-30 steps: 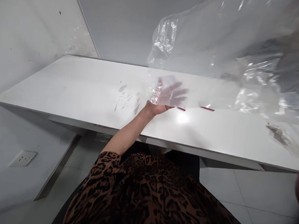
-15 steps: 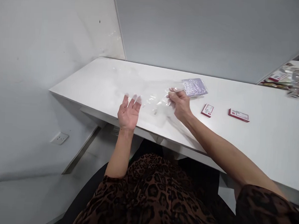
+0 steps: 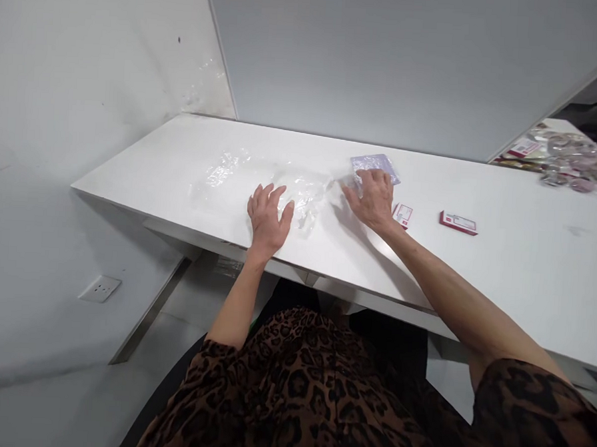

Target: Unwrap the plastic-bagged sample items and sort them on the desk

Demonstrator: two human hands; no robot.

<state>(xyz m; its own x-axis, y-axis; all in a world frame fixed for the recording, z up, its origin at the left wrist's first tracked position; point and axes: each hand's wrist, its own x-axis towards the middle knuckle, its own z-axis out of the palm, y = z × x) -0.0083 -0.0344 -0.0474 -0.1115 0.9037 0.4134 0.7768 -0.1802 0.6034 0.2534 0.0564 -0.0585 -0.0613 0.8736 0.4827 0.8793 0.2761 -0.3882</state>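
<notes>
A clear plastic bag (image 3: 300, 190) lies spread over the white table. On its near edge my left hand (image 3: 269, 218) rests palm down, fingers apart. My right hand (image 3: 374, 199) hovers at the near side of a purple item in a clear wrapper (image 3: 372, 163), fingers spread; whether it touches the wrapper I cannot tell. Just right of that hand is a small red and white box (image 3: 403, 215), partly covered by it. Another red and white box (image 3: 458, 222) lies farther right.
The white table (image 3: 525, 282) runs along a grey partition (image 3: 367, 67). At the far right is a pile of clear-wrapped packages (image 3: 576, 161). A white wall with a socket (image 3: 99, 288) stands on the left.
The plastic bag has come down from between my hands onto the table. My left hand has turned palm down; my right hand has let go of the bag and moved toward the purple item.
</notes>
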